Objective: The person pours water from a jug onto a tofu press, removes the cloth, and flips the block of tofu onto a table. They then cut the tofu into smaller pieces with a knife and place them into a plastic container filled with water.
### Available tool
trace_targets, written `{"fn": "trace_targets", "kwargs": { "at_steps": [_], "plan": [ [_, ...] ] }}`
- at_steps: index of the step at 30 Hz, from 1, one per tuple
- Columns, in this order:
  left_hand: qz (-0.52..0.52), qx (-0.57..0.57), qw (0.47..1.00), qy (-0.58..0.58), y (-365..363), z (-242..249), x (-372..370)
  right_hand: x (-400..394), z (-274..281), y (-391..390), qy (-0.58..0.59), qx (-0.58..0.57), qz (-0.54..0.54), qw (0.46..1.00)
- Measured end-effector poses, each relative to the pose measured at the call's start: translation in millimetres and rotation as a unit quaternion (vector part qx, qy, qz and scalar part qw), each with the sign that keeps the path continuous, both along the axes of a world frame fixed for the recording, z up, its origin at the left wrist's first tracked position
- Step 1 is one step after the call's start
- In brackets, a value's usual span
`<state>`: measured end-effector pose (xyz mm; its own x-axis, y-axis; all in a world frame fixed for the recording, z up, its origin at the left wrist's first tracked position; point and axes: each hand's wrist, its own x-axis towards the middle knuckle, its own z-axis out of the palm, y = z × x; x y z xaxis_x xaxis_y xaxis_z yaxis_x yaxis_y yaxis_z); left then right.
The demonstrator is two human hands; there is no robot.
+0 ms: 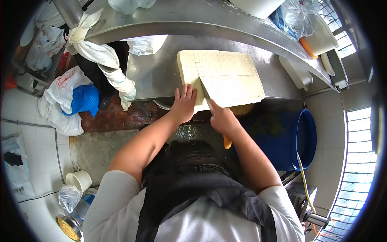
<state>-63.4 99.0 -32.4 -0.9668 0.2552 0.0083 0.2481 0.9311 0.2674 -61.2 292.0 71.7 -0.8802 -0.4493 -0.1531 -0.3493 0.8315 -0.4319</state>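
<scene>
A large pale slab that looks like tofu point(229, 68) lies on the steel table, with straight cut lines and small dimples across its top. My left hand point(185, 104) rests on the slab's near left part, its fingers stretched out flat and slightly apart. In my right hand point(223, 119) is a knife point(204, 89), gripped by its orange handle. The blade points away from me and sits in or against a cut line just right of my left fingers. How deep the edge goes is hidden.
The steel table point(153, 76) runs under an overhead steel shelf point(193, 26). A blue barrel point(278, 141) stands at right below the table edge. A white plastic bag point(147, 44) lies at the back left. Knotted cloth point(100, 56) wraps a post at left, near bags point(64, 97) on the floor.
</scene>
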Motion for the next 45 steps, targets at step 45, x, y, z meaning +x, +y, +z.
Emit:
{"fn": "trace_targets", "kwargs": {
  "at_steps": [45],
  "plan": [
    [-0.032,-0.030,0.999,0.012,193,-1,-99,-240,4,140,0.007,-0.050,-0.036,0.998]
  ]
}}
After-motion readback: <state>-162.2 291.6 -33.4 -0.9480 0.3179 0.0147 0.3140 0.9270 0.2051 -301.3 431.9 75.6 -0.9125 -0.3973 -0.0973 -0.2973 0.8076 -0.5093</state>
